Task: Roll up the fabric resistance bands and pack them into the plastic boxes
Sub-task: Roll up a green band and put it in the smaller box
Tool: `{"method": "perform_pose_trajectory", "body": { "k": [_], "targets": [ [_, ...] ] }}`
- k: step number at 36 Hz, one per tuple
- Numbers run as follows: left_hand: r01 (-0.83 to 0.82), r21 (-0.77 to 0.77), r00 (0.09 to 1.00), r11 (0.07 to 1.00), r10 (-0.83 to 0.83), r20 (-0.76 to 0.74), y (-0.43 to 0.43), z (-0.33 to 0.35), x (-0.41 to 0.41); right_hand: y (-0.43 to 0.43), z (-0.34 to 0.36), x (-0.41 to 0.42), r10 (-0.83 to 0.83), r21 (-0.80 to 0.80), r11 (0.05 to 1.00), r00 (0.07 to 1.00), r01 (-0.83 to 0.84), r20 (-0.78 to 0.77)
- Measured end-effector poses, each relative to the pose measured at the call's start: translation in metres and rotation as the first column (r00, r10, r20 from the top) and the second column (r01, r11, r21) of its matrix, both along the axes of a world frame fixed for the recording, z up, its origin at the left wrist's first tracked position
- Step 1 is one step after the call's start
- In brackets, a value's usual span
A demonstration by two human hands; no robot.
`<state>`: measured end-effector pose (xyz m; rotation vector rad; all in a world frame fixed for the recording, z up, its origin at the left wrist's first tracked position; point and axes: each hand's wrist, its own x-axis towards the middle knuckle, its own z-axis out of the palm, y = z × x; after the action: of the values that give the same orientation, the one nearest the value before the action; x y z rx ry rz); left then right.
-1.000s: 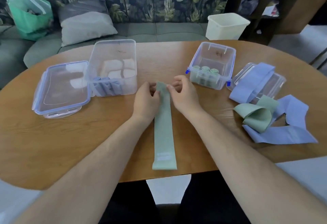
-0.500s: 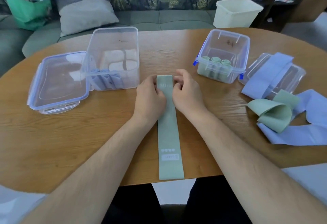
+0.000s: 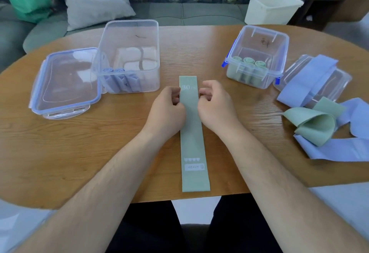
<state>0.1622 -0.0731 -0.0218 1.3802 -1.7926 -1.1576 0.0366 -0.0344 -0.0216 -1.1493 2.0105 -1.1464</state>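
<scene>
A green fabric band marked "HEAVY" lies flat and lengthwise on the wooden table, its near end at the table's front edge. My left hand grips its left edge near the far end. My right hand grips the right edge opposite, fingers curled. An open clear box at the left holds rolled blue bands. A smaller clear box with blue clips at the right holds three rolled green bands.
One clear lid lies left of the big box. A second lid at the right lies under a loose blue band. More loose green and blue bands pile nearby. Behind stand a white bin and a sofa with a pillow.
The band's far end, held up between my fingers a second ago, now lies flat on the table. Both hands have slid to its side edges. The view has tilted down.
</scene>
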Motion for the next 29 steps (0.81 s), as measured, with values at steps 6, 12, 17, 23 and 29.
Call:
{"method": "perform_pose_trajectory", "body": {
  "k": [6,12,17,23,29],
  "targets": [
    [0.003,0.025,1.000,1.000,-0.003,-0.002,0.010,-0.001,0.009,0.013,-0.004,-0.001,-0.038,0.018,0.999,0.998,0.037,0.050],
    [0.010,0.083,0.999,0.997,-0.006,-0.040,0.012,0.009,0.010,0.017,-0.004,0.004,-0.035,0.023,0.999,0.992,0.032,0.118],
    [-0.002,0.107,1.000,0.994,0.003,-0.008,0.021,0.010,0.015,0.032,-0.002,0.005,-0.031,0.035,0.999,0.995,0.028,0.098],
    [0.008,0.115,1.000,0.993,-0.010,0.017,0.028,0.015,0.014,0.039,0.001,0.012,-0.009,0.034,0.999,0.994,0.005,0.111],
    [0.017,0.132,0.999,0.991,-0.022,0.041,0.044,0.017,0.025,0.056,0.006,0.012,0.021,0.067,0.997,0.999,-0.024,0.049]
  ]
}}
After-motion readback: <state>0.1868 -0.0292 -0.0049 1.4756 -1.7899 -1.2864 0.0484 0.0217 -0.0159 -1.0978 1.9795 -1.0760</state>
